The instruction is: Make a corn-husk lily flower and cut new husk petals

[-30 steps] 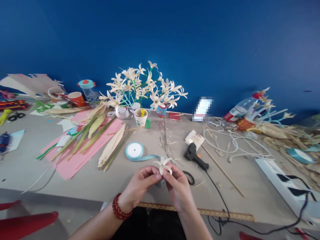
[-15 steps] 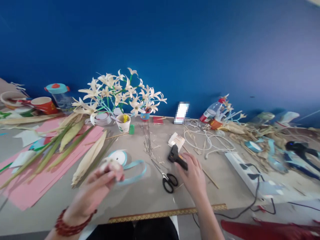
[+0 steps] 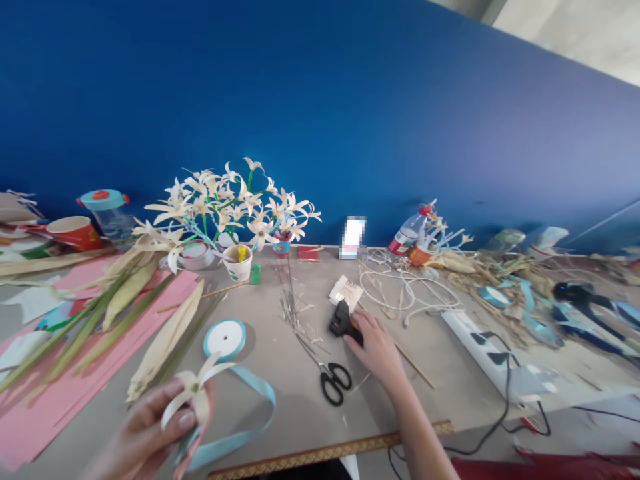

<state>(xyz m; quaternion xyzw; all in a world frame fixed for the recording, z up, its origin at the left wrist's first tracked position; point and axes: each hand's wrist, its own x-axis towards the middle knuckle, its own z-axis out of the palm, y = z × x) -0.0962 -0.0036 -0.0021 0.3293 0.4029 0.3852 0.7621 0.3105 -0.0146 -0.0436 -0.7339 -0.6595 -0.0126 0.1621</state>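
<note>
My left hand pinches a small cream paper flower at the lower left, with light blue ribbon trailing under it. The ribbon runs back to its spool on the table. My right hand is stretched forward and closed round the handle of a black glue gun that lies on the table. Black-handled scissors lie between my two hands.
A bunch of cream flowers stands in cups by the blue wall. Dried husks lie on pink paper at left. White cord, a power strip, a plastic bottle and husk scraps lie at right.
My hands parted: the left carried the flower down and left, and the right reached out to the glue gun and closed on it. My view swung right.
</note>
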